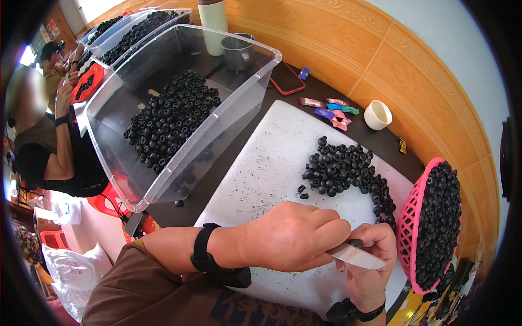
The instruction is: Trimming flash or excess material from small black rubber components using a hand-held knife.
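Over a white foam board [244, 163], my left hand [293, 233] is closed round a small knife, its blade [359, 256] pointing right towards my other hand. My right hand [372, 255] pinches a small black ring-shaped part [356, 243] right beside the blade; the fingers partly hide it. Just beyond my hands lies a loose heap of the same black parts [337, 168], trailing off to the right. Two stray pieces [302, 192] sit at its left edge. Small dark scraps are scattered over the board.
A clear plastic bin [234, 108] holding black parts stands left. A pink basket [413, 223] full of them is tilted at right. Behind lie wrapped sweets [331, 111], a cream cup [378, 115] and a red-edged phone [286, 81]. Other people [60, 136] sit at far left.
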A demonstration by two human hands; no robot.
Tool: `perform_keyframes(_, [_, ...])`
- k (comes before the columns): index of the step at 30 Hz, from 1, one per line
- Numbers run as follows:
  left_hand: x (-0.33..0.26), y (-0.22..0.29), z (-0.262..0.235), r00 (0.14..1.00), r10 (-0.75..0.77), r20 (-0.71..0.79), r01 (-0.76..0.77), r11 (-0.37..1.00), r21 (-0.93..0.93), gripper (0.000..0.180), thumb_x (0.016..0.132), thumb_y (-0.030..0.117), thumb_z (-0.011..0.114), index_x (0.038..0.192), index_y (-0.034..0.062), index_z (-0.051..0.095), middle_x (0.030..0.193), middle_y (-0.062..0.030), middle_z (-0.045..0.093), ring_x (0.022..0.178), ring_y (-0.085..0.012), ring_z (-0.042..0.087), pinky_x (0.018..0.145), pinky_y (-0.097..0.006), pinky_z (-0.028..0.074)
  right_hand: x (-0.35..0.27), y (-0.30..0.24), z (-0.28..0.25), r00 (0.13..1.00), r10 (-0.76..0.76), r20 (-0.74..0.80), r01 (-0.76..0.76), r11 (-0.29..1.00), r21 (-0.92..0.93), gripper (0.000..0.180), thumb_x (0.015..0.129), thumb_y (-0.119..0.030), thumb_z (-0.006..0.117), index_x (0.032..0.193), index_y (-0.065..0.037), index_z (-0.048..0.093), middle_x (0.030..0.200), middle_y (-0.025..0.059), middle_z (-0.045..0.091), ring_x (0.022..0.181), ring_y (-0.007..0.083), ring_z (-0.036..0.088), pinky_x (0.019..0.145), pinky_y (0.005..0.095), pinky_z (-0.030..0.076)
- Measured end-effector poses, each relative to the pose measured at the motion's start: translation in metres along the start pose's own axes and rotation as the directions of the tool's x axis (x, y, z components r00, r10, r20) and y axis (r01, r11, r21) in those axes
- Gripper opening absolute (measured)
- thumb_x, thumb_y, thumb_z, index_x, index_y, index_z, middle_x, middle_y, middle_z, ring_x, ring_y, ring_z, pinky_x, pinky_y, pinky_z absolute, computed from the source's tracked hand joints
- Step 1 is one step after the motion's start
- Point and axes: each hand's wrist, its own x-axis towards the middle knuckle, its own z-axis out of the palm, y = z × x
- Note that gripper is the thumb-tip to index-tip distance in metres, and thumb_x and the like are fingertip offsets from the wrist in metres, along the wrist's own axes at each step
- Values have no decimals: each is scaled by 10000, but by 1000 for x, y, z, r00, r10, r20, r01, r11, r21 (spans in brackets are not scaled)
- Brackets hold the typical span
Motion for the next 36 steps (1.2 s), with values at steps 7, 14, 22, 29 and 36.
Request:
perform_keyframes(7, [0,2,0,1000,-19,7,19,1000,4,226,682,114,668,825,19,521,642,-60,495,506,-232,536,422,-322,423,-2,-1,2,1000,20,-16,-20,1000,2,326,732,-135,703,901,-37,443,795,73,537,566,107,510,470,196,409])
perform_keyframes(14, [0,6,1,998,-57,-2,57,998,-32,232,693,111,672,838,18,517,655,-64,521,514,-235,551,420,-324,432,-4,-2,5,999,7,-34,-8,1000,-15,329,731,-149,705,889,-38,439,773,69,539,524,99,495,446,196,399])
perform_keyframes(22, [-1,5,1,1000,-21,-8,21,1000,-22,232,695,111,670,844,19,518,638,-65,514,512,-237,548,420,-326,430,-5,-2,6,999,18,-40,-18,1000,6,309,741,-151,697,877,-29,448,758,73,550,512,89,493,433,191,395])
perform_keyframes(29, [2,-12,10,915,-390,103,390,921,21,147,758,53,589,848,5,484,654,-96,517,578,-318,544,523,-366,451,-26,-3,15,945,-186,269,207,977,-53,322,747,-157,697,868,-11,436,630,91,522,470,148,474,441,265,397])
perform_keyframes(36, [0,5,-1,946,-319,-54,301,929,-213,114,762,-27,564,823,8,475,669,-92,537,561,-282,542,516,-303,446,-13,-7,1,990,-43,136,27,993,116,264,742,12,663,922,3,471,807,91,566,712,106,521,650,227,430])
